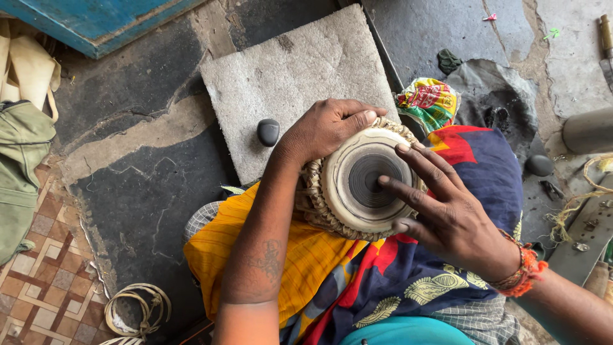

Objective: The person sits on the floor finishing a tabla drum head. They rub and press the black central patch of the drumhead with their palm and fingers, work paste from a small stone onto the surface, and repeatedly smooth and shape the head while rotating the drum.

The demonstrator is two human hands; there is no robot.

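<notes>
My left hand [325,128] grips the drum [364,182] rim, right hand [440,211] open, fingers on the black spot — the drum could roll off the cloth [396,275] if I press unevenly.

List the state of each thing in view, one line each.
small drum: on its side on the lap, head facing up, dark centre patch.
left hand: gripping the drum's woven rim.
right hand: fingers spread, a fingertip on the dark patch.
black stone: loose on the grey slab.
cord coil: looped on the floor.
</notes>
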